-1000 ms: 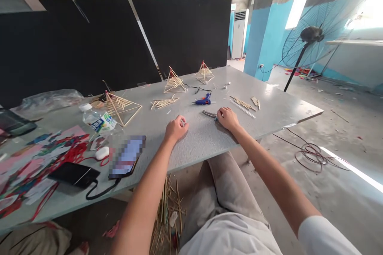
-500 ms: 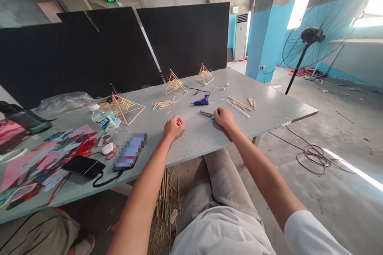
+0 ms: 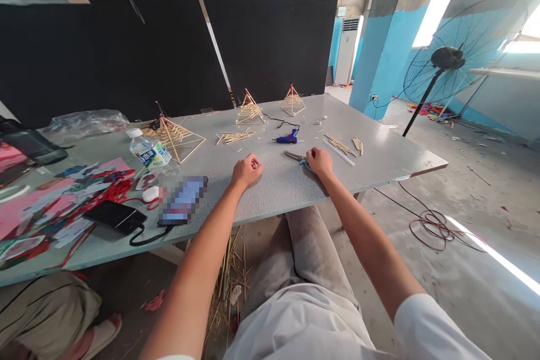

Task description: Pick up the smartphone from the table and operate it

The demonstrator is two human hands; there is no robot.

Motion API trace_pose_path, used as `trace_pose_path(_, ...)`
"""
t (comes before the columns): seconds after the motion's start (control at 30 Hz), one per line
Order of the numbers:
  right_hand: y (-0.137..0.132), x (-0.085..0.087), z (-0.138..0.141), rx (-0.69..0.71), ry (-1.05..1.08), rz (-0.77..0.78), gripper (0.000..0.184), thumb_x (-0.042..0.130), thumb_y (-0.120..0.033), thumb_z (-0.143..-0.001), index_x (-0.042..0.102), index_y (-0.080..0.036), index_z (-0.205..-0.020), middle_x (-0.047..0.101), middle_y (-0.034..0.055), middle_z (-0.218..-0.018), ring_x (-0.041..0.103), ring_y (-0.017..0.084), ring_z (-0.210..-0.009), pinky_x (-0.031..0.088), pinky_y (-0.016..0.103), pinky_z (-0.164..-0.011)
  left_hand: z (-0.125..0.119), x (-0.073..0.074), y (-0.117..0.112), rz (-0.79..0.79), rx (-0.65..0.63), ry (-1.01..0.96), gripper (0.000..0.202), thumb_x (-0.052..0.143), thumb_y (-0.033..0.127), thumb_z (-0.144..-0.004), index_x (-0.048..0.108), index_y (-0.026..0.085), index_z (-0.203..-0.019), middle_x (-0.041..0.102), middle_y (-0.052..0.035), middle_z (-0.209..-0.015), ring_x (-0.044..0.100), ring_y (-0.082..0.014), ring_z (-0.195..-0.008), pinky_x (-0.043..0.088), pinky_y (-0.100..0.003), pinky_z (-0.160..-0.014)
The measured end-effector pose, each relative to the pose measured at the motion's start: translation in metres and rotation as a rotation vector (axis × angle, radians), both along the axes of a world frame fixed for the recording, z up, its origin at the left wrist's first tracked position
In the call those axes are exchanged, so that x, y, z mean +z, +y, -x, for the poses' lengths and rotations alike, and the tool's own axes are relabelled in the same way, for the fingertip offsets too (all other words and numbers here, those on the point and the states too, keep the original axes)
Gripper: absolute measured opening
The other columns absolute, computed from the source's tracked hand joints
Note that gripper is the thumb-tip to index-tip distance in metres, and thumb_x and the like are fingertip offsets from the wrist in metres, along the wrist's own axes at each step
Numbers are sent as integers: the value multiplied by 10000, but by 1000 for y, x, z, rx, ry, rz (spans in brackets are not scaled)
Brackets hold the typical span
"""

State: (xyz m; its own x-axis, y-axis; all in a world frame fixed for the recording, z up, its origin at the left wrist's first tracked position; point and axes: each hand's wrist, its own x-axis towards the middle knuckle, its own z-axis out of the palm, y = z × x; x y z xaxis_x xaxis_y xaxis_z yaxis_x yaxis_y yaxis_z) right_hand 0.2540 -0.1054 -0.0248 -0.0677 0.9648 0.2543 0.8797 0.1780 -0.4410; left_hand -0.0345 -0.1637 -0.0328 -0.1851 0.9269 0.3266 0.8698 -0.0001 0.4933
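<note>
Grey desk (image 3: 278,187), scissors (image 3: 295,156) at your right hand (image 3: 321,161)

They lie at your twelve o'clock, blades (image 3: 289,153) towards ten. Your right hand curls over the handles (image 3: 304,163); whether it grips, I cannot tell. They should handle light and stiff: take the handles, not the blades. Your left hand (image 3: 246,170) curls, contents hidden. Just beyond the scissors, around twelve, lies a blue glue gun (image 3: 288,137).
</note>
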Motion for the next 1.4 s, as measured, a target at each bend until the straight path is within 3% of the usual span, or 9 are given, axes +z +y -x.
trace_pose_path(0.43,6,-5,-3,8,35,13,332,692,-424,-1071,707,-169,-1284,737,95,-1277,738,226,-1108,648,443,-970,2,-3,1,-25,-44,46,106,632,312,-829,597,235,-764,610,12,-669,544,-188,-682,336,-301,-687)
trace_pose_path(0.6,9,-7,-2,-4,43,10,342,696,-425,-1069,705,-169,-1295,734,99,-1293,736,234,-1128,644,455,-985,4,-5,4,13,-30,102,174,654,261,-870,593,215,-714,606,13,-686,540,-176,-696,364,-305,-701)
trace_pose_path(0.8,9,-7,-2,-19,37,18,351,699,-419,-1067,698,-171,-1315,726,103,-1314,733,239,-1143,644,462,-991,5,-6,5,101,-11,175,296,707,434,-1040,695,153,-947,701,-17,-903,672,-174,-836,580,-364,-840)
trace_pose_path(1.03,10,-5,-2,-75,31,20,349,696,-421,-1069,698,-173,-1315,727,103,-1311,734,236,-1135,646,457,-985,5,-6,5,155,-12,219,308,709,426,-1055,719,143,-1177,746,-70,-1127,734,-204,-975,645,-403,-886)
trace_pose_path(1.23,10,-5,-4,-107,-5,29,355,695,-421,-1069,695,-176,-1326,720,109,-1335,727,246,-1166,639,472,-1007,5,-6,6,170,-12,213,318,711,424,-1053,717,146,-1207,742,-79,-1169,734,-216,-1012,646,-414,-904)
trace_pose_path(1.4,13,-5,-5,-92,-35,38,359,696,-421,-1068,693,-177,-1332,718,108,-1340,727,246,-1167,639,472,-1007,5,-7,7,146,-21,199,299,702,439,-1055,721,145,-1106,739,-57,-1071,718,-198,-949,627,-394,-880)
